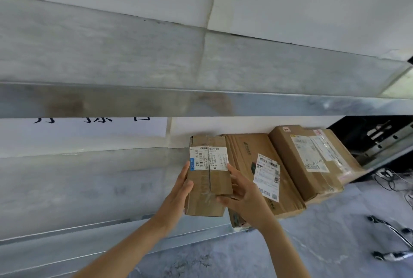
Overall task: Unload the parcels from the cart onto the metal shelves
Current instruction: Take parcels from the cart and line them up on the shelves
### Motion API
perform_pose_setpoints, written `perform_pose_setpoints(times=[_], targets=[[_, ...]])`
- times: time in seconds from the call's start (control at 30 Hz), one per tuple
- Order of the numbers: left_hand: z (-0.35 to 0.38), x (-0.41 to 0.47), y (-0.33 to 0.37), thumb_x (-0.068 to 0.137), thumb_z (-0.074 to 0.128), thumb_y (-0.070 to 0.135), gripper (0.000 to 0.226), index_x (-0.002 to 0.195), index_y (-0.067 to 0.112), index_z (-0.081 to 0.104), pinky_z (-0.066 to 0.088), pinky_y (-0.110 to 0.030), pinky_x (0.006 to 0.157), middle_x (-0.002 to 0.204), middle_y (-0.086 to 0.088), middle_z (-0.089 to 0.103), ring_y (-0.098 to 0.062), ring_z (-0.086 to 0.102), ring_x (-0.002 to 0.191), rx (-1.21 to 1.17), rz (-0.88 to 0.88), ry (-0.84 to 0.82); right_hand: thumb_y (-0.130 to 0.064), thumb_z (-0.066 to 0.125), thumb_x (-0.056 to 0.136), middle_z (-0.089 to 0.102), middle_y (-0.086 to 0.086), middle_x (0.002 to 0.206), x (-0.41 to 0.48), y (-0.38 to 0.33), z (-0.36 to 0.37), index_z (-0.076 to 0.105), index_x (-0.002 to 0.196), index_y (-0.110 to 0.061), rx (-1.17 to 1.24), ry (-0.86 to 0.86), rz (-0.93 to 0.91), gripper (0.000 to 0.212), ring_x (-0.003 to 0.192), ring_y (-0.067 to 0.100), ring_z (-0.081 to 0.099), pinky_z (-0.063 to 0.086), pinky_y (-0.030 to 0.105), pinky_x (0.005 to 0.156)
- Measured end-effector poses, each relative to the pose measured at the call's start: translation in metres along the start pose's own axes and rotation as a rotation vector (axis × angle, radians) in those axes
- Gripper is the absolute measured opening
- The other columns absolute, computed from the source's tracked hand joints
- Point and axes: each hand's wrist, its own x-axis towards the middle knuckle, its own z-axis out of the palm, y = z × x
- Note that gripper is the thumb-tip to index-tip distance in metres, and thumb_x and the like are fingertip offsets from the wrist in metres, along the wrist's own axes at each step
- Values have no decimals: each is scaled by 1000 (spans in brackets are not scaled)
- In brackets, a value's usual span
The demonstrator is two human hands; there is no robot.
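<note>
The person held a small parcel in both hands over the lower shelf, at the left end of a row of boxes. It was probably being set there to continue the row leftward into the bare metal. The left hand lay along the box's left edge with its thumb over the top face. The right hand wrapped the right edge, with its fingers curled onto the cardboard, so both hands were clamped on the box from opposite sides. That grip would keep it square as it slid in against its neighbour. Whether its underside had touched the shelf could not be told. It sat with its white label facing up, as on the boxes beside it, likely so the codes could be read from the aisle. Three cardboard boxes could be counted: the held one, the middle parcel touching it or just beside it, and the right-hand parcel beyond. A further wrapped packet may have lain at the far right end, but it was too blurred to tell. Two shelves showed, and the visible part of the upper shelf carried nothing. Small wheels on a metal frame stood on the floor at lower right. This was perhaps the cart, and no parcels on it were in view.
</note>
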Motion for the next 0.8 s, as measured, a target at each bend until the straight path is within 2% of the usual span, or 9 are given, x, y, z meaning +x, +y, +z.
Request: perform_pose_setpoints(times=[0.13, 0.23, 0.3, 0.4, 0.53, 0.6, 0.7, 0.73, 0.8], targets=[[9, 7, -8, 101, 28, 33, 45, 132, 58, 8, 39, 1, 80, 127, 39, 36, 19, 45, 110, 45, -19, 50, -2, 80, 73, 61, -20, 115, 11, 3, -8, 34, 142, -30, -108, -33, -6, 87, 101, -5, 63, 52, 14, 79], [14, 14, -14, 95, 36, 51, 43, 125, 67, 9, 37, -9, 98, 132, 40, 35, 10, 44, 122, 53, -3, 91, -5, 82, 71, 60, -24, 106, 14, 4, -12, 43, 140, -25, -189, -1, -16, 82, 92, -11, 63, 51, 9, 73], [17, 17, -15, 91, 39, 57, 50, 130, 65, 8, 34, -12, 103, 137, 36, 35, 7, 42, 126, 61, 10, 96, -12, 83, 71, 59, -24, 100, 15, 1, -15, 48, 137, -24, -254, 37, -3, 76, 83, -9, 63, 47, 3, 69], [29, 19, -10, 89, 36, 49, 67, 144, 46, -2, 34, 0, 93, 146, 24, 30, 6, 38, 129, 100, 14, 69, -17, 82, 73, 56, -13, 102, 16, 0, -23, 54, 132, -20, -389, 106, -4, 66, 81, -9, 50, 40, -1, 69], [38, 19, -8, 96, 33, 38, 57, 140, 45, -2, 30, 7, 83, 145, 23, 29, 19, 35, 120, 108, 28, 62, -17, 81, 74, 53, -11, 105, 18, -2, -30, 56, 130, -20, -449, 91, -20, 61, 84, -8, 48, 37, -3, 70], [37, 19, -9, 98, 34, 36, 58, 142, 43, -2, 33, 5, 83, 148, 18, 31, 9, 40, 123, 108, 23, 68, -17, 80, 76, 52, -10, 107, 19, -1, -29, 55, 131, -20, -472, 76, -19, 61, 87, -3, 49, 38, 0, 68], [30, 19, -10, 94, 35, 48, 55, 135, 58, -1, 37, -10, 100, 147, 19, 34, -2, 43, 127, 152, 19, 54, -17, 75, 79, 51, -2, 122, 18, -3, -25, 50, 136, -18, -510, 59, -11, 62, 109, 10, 47, 35, 6, 76], [26, 19, -10, 93, 36, 53, 57, 135, 62, -2, 36, -22, 108, 148, 22, 32, -4, 42, 130, 159, 12, 36, -19, 73, 81, 48, 2, 128, 18, -6, -24, 47, 138, -17, -529, 39, 2, 62, 116, 14, 44, 35, 12, 85], [18, 18, -9, 91, 34, 63, 56, 134, 68, -1, 32, -42, 113, 150, 27, 26, -7, 37, 134, 219, -12, 12, -25, 67, 84, 39, 6, 138, 18, -15, -18, 41, 141, -18, -601, -10, 44, 63, 127, 23, 35, 35, 30, 102]])
